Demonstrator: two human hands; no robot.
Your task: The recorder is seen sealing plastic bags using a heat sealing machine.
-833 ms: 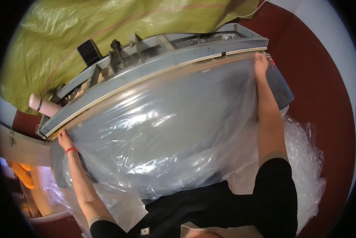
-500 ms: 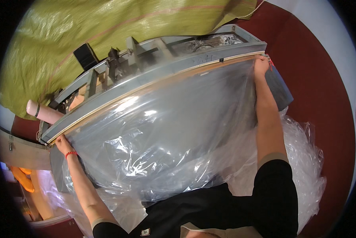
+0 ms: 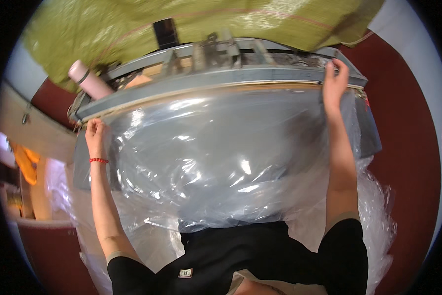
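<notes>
A wide sheet of clear plastic film [image 3: 216,132] stretches from a long grey metal frame [image 3: 206,78] down toward my body. Near the left end of the frame's light strip, my left hand [image 3: 96,132] is closed, its fingertips pinched on the film's corner. A red bead bracelet [image 3: 99,160] circles that wrist. My right hand [image 3: 335,84] hovers over the right end of the frame. Its fingers are apart, and I see nothing between them. Beneath the film lies a dark grey surface, its corner [image 3: 367,130] showing at the right.
Behind the frame hangs a yellow-green woven sheet [image 3: 260,24]. A pink bottle [image 3: 90,81] leans at the frame's left end, and a black phone [image 3: 166,33] stands behind it. Crumpled clear film [image 3: 376,211] heaps at the right over the dark red floor [image 3: 403,162].
My right hand has left the film's right corner and lifted, its fingers spreading. My left hand stays by the left corner. The view has turned, so the frame looks more level.
</notes>
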